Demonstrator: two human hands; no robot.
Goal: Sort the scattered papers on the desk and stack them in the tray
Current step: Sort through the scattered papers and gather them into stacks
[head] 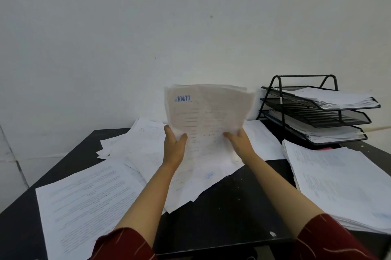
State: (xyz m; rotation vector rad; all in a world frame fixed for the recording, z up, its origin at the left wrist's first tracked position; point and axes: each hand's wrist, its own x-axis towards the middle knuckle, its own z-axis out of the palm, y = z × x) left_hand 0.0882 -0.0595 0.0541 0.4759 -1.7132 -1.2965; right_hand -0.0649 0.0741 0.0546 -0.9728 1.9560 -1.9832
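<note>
Head view. Nearest the lens: two dark red sleeves with thin pale lines [127, 245], bare forearms reaching forward over a black worktop [222, 213] flecked with pale specks.

Left hand [174, 143] grips the lower left edge of a raised sheaf of thin white printed sheets [208, 118], thumb on the near face, fingers curled behind. Right hand [239, 139] pinches the lower right edge of the same sheaf. Sheaf is held upright above the worktop, slightly motion-blurred; light shows through it. Blue logo at top left reads mirrored, "LUNA", seen from the back of the page; the rest of the print is faint lines, unreadable.

Under the sheaf: loose heap of scattered white papers [148, 149] fanned across the middle of the worktop, one sheet with a small blue mark, too blurred to read.

Near left: large white sheets with dense blue-grey text lines [88, 200], overhanging the front edge; text not legible.

Right: thick squared stack of white printed pages [338, 185], text illegible.

Far right, against the white wall [148, 26]: black wire-mesh three-tier letter tray [347, 119]. Top and bottom tiers hold paper; middle tier shows bare mesh. Small pink bit just beside its base.
</note>
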